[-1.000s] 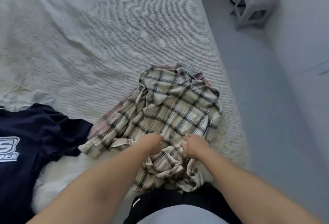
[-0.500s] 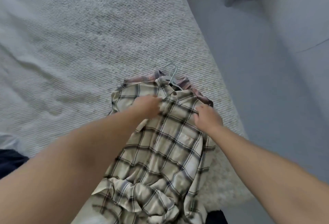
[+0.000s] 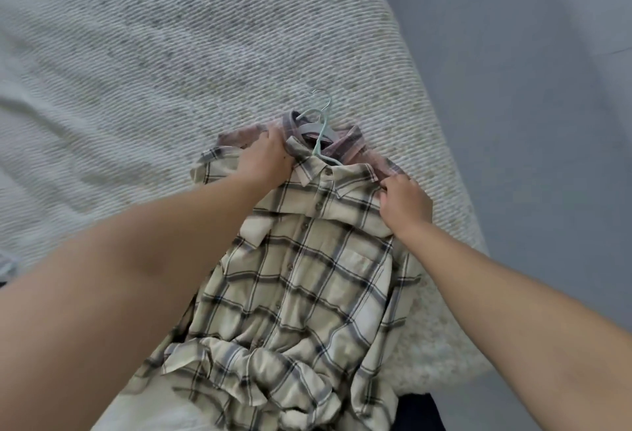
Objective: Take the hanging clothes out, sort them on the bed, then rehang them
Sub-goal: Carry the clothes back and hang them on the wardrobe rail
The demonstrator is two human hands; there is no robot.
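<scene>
Left hand (image 3: 265, 157) grasps the left shoulder of the cream-and-black plaid button shirt (image 3: 301, 280); right hand (image 3: 405, 203) pinches its right shoulder. Between the grips: pale green wire hanger (image 3: 321, 129). Beneath: pink plaid shirt (image 3: 355, 143), on the ribbed white bed (image 3: 171, 54).

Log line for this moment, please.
phase: sorting | left hand: grips cream plaid shirt shoulder | right hand: grips other shoulder | hangers: still in collars

pink shirt (image 3: 352, 143): mostly under plaid shirt (image 3: 307, 276) | plaid hem: cut by bottom edge
</scene>
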